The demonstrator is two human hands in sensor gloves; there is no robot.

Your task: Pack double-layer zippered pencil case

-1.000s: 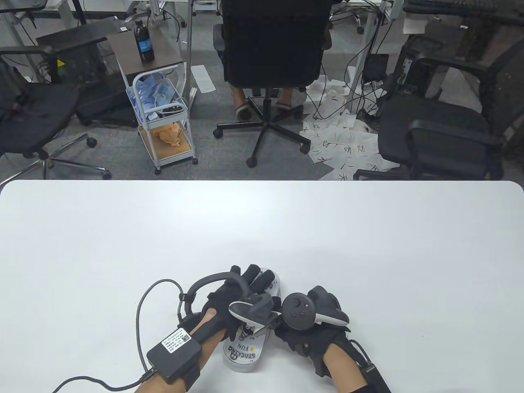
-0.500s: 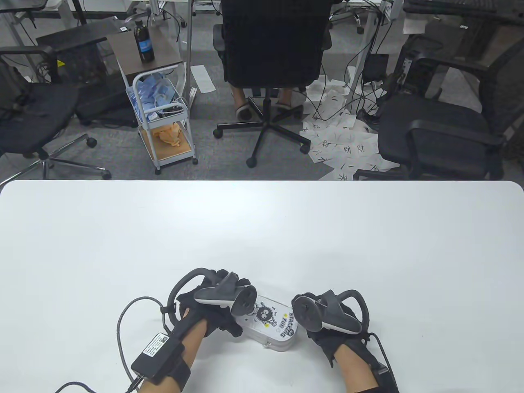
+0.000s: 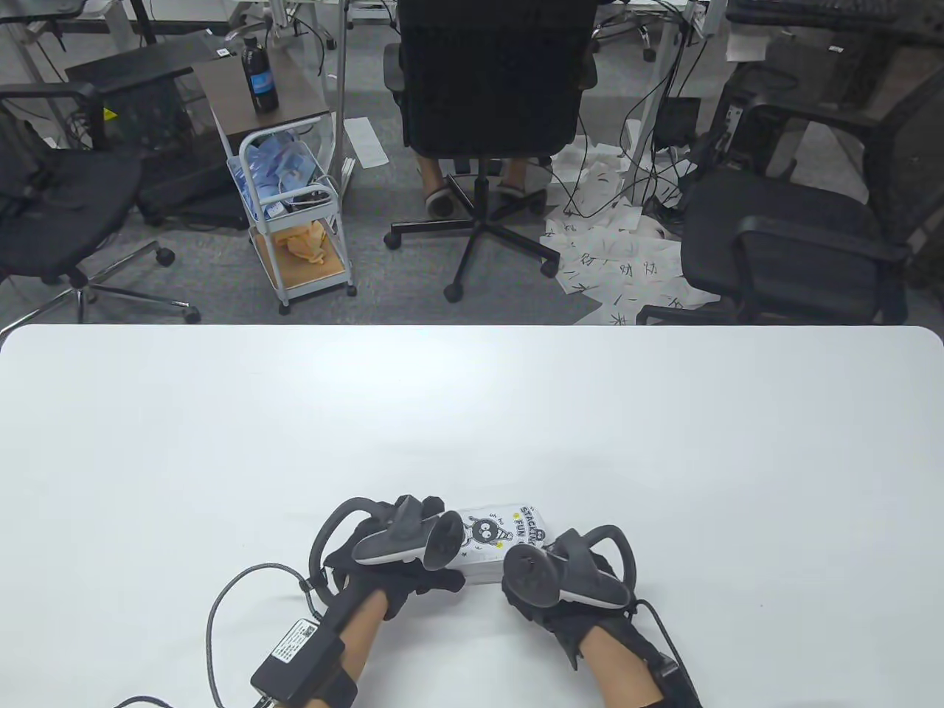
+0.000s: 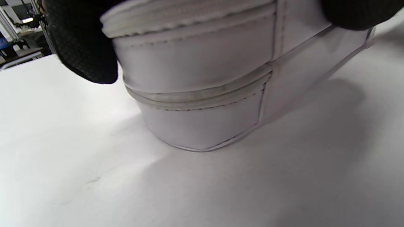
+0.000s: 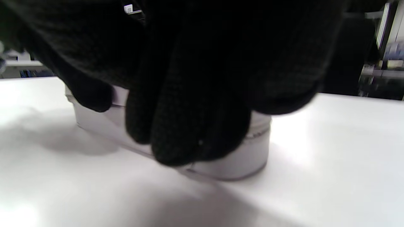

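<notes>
The white zippered pencil case (image 3: 493, 542), printed with a cartoon and "STACKING FUN", lies flat on the white table (image 3: 472, 413) near its front edge. My left hand (image 3: 398, 560) grips its left end; in the left wrist view the case's rounded end (image 4: 202, 88) with two zipper lines fills the frame, fingertips (image 4: 85, 47) on its top edge. My right hand (image 3: 549, 590) grips its right end; in the right wrist view gloved fingers (image 5: 189, 126) wrap over the case's side (image 5: 249, 157).
A cable (image 3: 221, 612) runs from my left wrist box (image 3: 299, 656) across the table. Office chairs (image 3: 490, 110) and a small cart (image 3: 291, 214) stand on the floor beyond the table's far edge.
The case has turned from lengthwise, held up between my hands, to lying crosswise and flat. Both hands shifted with it, and it moved slightly farther from me.
</notes>
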